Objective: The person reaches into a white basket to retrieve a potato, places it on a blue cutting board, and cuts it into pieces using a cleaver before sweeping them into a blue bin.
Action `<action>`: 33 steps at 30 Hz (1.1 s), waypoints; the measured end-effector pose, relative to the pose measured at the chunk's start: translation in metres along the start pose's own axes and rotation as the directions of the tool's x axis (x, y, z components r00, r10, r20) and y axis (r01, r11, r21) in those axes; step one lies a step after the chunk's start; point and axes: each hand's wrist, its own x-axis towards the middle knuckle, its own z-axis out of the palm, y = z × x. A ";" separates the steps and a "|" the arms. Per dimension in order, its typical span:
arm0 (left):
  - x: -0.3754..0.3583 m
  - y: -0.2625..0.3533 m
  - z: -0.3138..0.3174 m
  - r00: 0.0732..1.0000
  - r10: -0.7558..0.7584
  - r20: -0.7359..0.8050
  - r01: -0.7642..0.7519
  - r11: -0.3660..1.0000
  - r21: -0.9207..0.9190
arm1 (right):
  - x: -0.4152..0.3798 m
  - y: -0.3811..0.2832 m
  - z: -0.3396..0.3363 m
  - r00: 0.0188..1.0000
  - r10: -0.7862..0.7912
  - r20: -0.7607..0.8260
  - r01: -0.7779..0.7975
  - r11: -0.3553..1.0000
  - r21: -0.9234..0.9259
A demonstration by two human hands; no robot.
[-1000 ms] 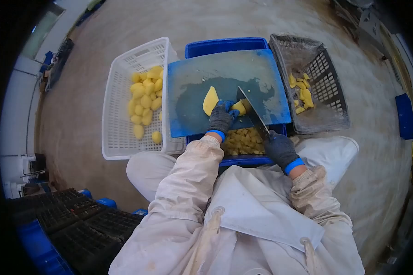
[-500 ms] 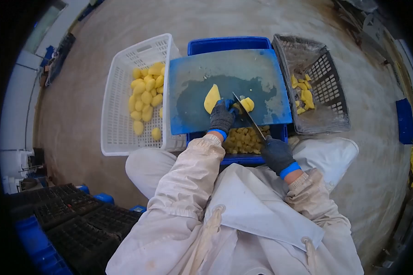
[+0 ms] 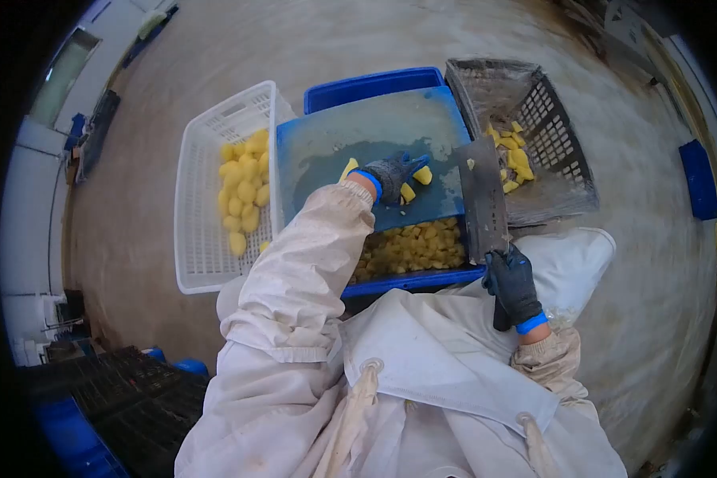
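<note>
A blue-edged cutting board (image 3: 350,123) lies over a blue tub. My left hand (image 3: 392,177), in a dark glove, is above it with fingers stretched out beside a yellow potato piece (image 3: 423,175). Another piece (image 3: 407,193) lies by the palm, and a larger chunk (image 3: 349,168) shows behind the wrist. My gloved right hand (image 3: 514,285) grips the handle of a broad knife (image 3: 483,199), its blade turned flat to the view at the board's right edge, with a small bit stuck on it.
A white crate (image 3: 185,199) of peeled potatoes stands left of the board. Cut pieces (image 3: 422,245) fill the tub below the board's near edge. A dark crate (image 3: 562,199) with yellow pieces is on the right. Black crates (image 3: 127,398) stand at the lower left.
The knife has moved right, off the potato pieces, and its blade has turned flat. My left hand has left the large chunk and reached right, its fingers now spread. The view has shifted slightly.
</note>
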 end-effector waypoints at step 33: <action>0.040 -0.001 0.013 0.880 -0.449 -0.154 0.417 0.886 -0.201 | 0.083 -0.035 -0.010 0.942 -0.172 0.288 0.335 0.514 -0.790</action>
